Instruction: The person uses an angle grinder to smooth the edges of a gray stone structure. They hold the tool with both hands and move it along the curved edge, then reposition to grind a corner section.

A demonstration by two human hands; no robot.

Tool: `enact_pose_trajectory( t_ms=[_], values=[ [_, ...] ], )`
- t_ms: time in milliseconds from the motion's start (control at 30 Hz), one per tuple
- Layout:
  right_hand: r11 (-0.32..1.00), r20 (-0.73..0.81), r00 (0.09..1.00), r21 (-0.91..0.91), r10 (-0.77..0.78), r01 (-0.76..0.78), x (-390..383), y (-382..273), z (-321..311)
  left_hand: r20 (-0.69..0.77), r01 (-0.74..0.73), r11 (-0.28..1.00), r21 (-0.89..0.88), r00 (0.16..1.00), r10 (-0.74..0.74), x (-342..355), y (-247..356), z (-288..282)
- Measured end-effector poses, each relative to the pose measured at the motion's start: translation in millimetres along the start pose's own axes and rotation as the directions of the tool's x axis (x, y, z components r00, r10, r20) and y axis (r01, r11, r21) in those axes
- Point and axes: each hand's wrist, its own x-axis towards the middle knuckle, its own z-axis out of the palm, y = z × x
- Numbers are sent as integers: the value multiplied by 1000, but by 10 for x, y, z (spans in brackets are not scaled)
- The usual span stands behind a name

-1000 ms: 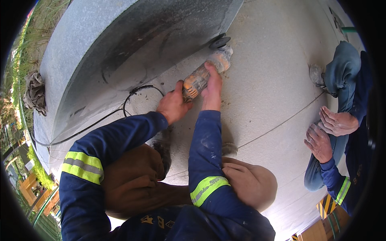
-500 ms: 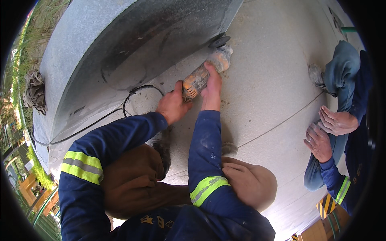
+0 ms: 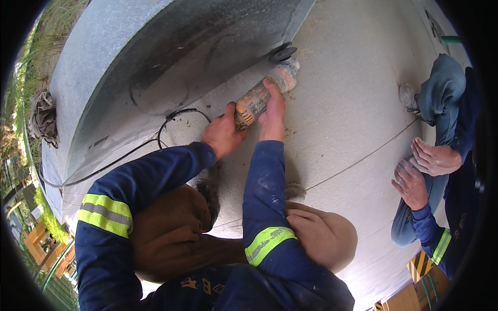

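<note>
Both my hands hold a dusty orange angle grinder point(image 3: 252, 105), which slants up and to the right. My left hand point(image 3: 224, 133) wraps round its rear end, beside the cord. Farther forward, my right hand point(image 3: 274, 111) grips the body near the head. A dark round disc point(image 3: 283, 54) on the grinder's head sits at the seam where the grey metal panel point(image 3: 171, 62) meets the pale floor surface point(image 3: 353, 93); whether it touches is too fine to tell. The black cord point(image 3: 116, 163) loops from the grinder's rear and runs left along the panel.
A co-worker point(image 3: 450, 129) crouches at the right, bare hands close together. A crumpled grey-brown cloth point(image 3: 43, 117) hangs over the panel's left edge. Black-and-yellow striped marking point(image 3: 419, 266) shows at the lower right. Grass and greenery point(image 3: 39, 67) lie beyond the panel at the left.
</note>
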Motion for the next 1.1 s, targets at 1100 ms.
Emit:
enact_pose_trajectory(
  t_ms=[1100],
  values=[
    [999,-10,999,13,-44,45,15,-60,33,35,23,999,-29,999,-22,-10,130,-154]
  ],
)
